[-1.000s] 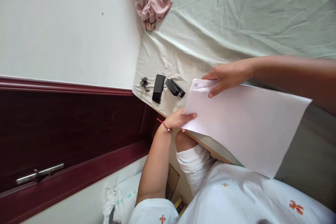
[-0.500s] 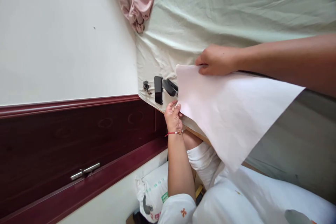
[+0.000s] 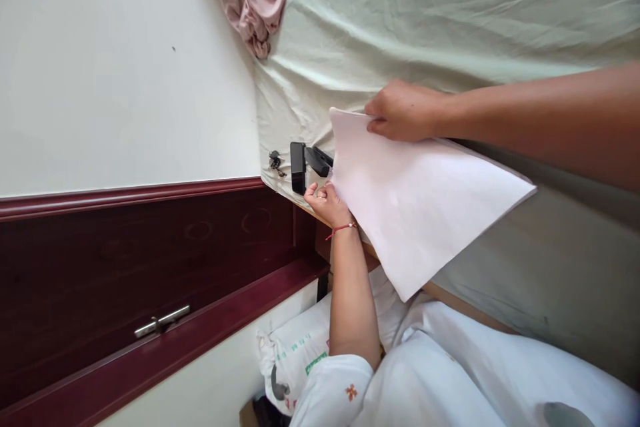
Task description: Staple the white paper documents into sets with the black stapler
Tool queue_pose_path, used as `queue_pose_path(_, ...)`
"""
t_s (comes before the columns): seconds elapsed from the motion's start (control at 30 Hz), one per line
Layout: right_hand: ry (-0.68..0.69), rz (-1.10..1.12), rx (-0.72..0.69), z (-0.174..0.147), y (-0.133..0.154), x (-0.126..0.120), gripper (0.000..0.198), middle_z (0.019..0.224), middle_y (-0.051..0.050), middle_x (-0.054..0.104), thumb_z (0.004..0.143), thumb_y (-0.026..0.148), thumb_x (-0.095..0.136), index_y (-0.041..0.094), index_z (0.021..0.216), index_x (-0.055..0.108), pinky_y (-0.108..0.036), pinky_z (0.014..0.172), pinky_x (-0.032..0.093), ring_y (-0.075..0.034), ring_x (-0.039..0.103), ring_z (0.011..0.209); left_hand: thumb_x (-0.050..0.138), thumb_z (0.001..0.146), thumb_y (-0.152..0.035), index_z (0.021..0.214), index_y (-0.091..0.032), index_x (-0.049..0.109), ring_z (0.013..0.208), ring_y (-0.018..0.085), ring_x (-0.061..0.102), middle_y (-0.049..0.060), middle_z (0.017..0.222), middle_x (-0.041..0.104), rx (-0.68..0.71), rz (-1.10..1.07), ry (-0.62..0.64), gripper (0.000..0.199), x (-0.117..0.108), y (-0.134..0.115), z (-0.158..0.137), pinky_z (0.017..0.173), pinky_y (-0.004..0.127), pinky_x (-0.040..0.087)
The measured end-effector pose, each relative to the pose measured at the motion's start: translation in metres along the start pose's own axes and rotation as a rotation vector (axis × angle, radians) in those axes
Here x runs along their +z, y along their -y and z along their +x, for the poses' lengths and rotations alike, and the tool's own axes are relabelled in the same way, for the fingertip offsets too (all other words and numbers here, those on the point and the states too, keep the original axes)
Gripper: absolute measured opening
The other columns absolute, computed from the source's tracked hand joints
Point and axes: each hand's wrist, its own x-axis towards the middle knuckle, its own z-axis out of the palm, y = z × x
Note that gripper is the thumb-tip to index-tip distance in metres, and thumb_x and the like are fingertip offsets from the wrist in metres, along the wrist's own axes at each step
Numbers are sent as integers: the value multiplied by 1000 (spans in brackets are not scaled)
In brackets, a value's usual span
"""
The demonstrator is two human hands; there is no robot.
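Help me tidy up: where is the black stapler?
In the head view, the stapler lies near centre, left of the paper, right of the black phone.

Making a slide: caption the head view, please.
Right hand holding white paper sheets, left hand at their edge near black stapler.

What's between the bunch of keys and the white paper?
In the head view, going from the bunch of keys to the white paper: first the black phone, then the black stapler, its far end at the paper's edge.
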Motion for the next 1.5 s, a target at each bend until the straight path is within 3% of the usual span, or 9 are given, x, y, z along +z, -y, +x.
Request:
queue_pose_path(0.13,-2,27,12,2,-2,1,21,100,-11,73,99,35,54,18,93,66,-35,73,34,-24,63,96,62,90,-19,118,-20,48,76,12,62,-7,78,51,-31,81,0,31,-1,-2,1,82,25,49)
queue_pose_path(0.23,-19,42,1,1,-1,0,20,101,-11,73,98,33,55,18,88,64,-35,75,34,-23,64,97,62,89,-13,133,-16,46,99,17,70,8,108,68,10,49,0,47,0,-5,-1,95,30,53)
queue_pose_path(0.3,-28,35,-12,0,-1,-2,20,100,-12,73,97,31,54,17,86,63,-35,76,33,-23,64,98,63,86,-10,146,-17,42,125,22,66,20,145,60,136,70,24,64,-1,-7,-4,106,35,53)
queue_pose_path(0.4,-27,19,-18,0,-1,-3,19,98,-11,73,96,31,55,19,83,60,-35,75,34,-24,63,99,61,82,-6,152,-24,50,159,27,39,16,173,35,361,170,81,73,-4,-7,-6,125,42,41)
queue_pose_path(0.47,-34,15,-22,0,-1,-4,21,95,-10,72,96,32,55,20,79,56,-34,73,34,-23,62,97,57,80,-2,143,-24,61,165,26,29,12,171,42,444,206,106,67,-5,-5,-5,133,44,28)
queue_pose_path(0.53,-55,8,-30,1,-2,-5,22,92,-11,71,96,31,53,20,77,53,-35,72,34,-23,62,93,54,81,0,135,-21,68,164,24,33,11,161,55,457,184,95,60,-5,-2,-3,136,44,24)
queue_pose_path(0.77,-85,-34,-32,3,-6,-9,21,86,-9,70,97,33,51,19,88,65,-34,72,37,-21,60,87,61,95,-14,130,-19,67,149,21,54,15,155,61,397,57,99,37,-2,1,-1,129,40,38)
queue_pose_path(1.1,-62,17,-87,5,-12,-13,20,82,-8,66,93,32,53,18,80,61,-33,68,34,-18,53,78,48,76,8,121,-16,73,147,22,58,13,145,70,401,30,42,57,-2,1,-1,130,41,39)
queue_pose_path(1.5,-60,48,-69,6,-11,-12,18,84,-8,67,92,29,55,18,80,61,-32,68,33,-18,52,79,47,73,12,116,-17,80,140,22,65,8,140,74,381,20,-15,62,3,4,0,127,40,46)
